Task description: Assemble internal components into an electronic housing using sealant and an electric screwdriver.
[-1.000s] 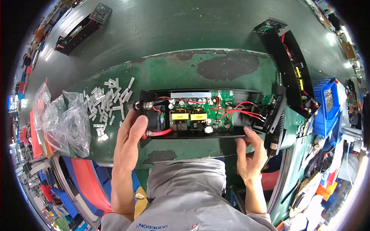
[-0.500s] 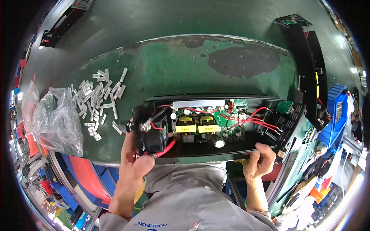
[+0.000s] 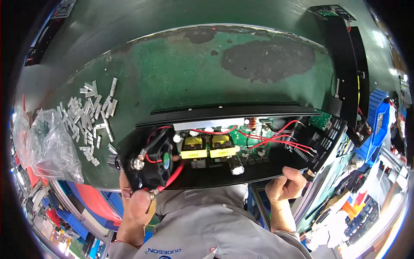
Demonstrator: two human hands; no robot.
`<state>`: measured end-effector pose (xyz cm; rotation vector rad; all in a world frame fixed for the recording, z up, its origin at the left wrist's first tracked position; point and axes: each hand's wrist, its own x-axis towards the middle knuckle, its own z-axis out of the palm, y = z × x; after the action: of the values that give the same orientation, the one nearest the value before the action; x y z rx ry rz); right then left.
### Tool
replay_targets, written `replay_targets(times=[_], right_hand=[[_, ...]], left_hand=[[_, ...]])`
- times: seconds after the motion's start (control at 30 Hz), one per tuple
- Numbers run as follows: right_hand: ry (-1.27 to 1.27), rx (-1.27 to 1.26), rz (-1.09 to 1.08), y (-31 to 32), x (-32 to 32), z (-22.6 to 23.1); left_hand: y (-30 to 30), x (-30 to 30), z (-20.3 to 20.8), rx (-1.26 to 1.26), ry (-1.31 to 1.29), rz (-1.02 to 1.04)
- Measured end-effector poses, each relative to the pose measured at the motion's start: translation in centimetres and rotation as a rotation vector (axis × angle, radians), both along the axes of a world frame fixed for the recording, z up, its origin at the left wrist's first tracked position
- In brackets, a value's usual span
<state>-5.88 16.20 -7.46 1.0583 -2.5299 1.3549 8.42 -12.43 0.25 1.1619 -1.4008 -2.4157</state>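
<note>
A long, open-topped black power inverter housing (image 3: 267, 167) lies across in front of me, its left end closer to my body. Inside sit a green circuit board (image 3: 261, 151), two yellow-wrapped transformers (image 3: 192, 153) and red wires (image 3: 276, 140) with loose ends at the right. A black fan (image 3: 165, 163) stands by the left end panel, which carries terminals. My left hand (image 3: 139, 208) grips that end, thumb near the lower terminal and fingers partly hidden behind the panel. At the near right edge, my right hand (image 3: 286, 185) holds the housing with curled fingers.
Small silvery metal bars (image 3: 88, 123) lie piled on the green bench (image 3: 172, 73) at left, beside a clear plastic bag (image 3: 51, 146). Another long black housing (image 3: 343, 64) stands at right, near a blue bin (image 3: 374, 125). Another black unit (image 3: 47, 36) lies far left.
The inverter has shifted left, and its left end has swung down toward my body. Both hands keep their hold and move with it. The whole view has shifted slightly.
</note>
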Motion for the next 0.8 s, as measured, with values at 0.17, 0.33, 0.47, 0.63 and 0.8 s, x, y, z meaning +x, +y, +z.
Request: replay_targets(times=[0.17,0.33,0.47,0.63,0.8], right_hand=[[0.084,-0.009,-0.016,-0.4,-0.3,-0.4],[0.077,-0.051,-0.116,-1.1,-0.6,-0.5],[-0.018,-0.033,-0.12,-2.0,0.1,-0.5],[0.126,0.005,-0.275,-0.5,-0.3,-1.5],[0.171,-0.06,-0.273,-2.6,-0.5,0.1]], left_hand=[[0.0,-0.3,-0.4,0.009,0.116,0.022],[-0.4,-0.5,-1.4,0.006,0.2,0.027],[-1.0,0.2,-1.1,-0.03,0.323,0.056],[-1.7,-0.9,1.1,-0.238,-0.064,-0.131],[-3.0,0.8,1.2,-0.844,-0.006,-0.225]])
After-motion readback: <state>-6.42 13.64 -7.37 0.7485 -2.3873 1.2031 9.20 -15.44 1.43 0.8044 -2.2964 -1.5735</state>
